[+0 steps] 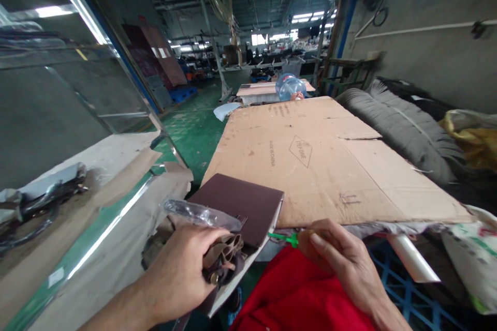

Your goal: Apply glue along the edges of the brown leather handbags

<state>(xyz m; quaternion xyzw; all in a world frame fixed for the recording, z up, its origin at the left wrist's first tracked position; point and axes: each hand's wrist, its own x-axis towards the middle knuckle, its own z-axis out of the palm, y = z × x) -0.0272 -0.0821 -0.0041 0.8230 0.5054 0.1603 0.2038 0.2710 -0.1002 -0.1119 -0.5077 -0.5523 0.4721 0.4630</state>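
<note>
My left hand (180, 266) is closed around a crumpled brown bundle (225, 256) of soft strap-like material with a round brass-coloured stud near its lower end. A clear plastic-wrapped piece (204, 214) sticks out above my knuckles. Just behind lies a dark brown flat panel (240, 199) with a pale edge, overlapping the cardboard's near left corner. My right hand (341, 258) pinches a small bright green plastic piece (289, 238), whose thin end points left toward the panel's edge. My fingers cover the rest of it, so its exact kind cannot be told.
Flattened cardboard (322, 160) covers the table ahead, with a blue water bottle (289, 87) beyond it. Left stands a metal-framed bench (128, 207) with papers and dark items. Grey padded bundles (404, 129) lie right. A white roll (413, 258) juts out below the cardboard.
</note>
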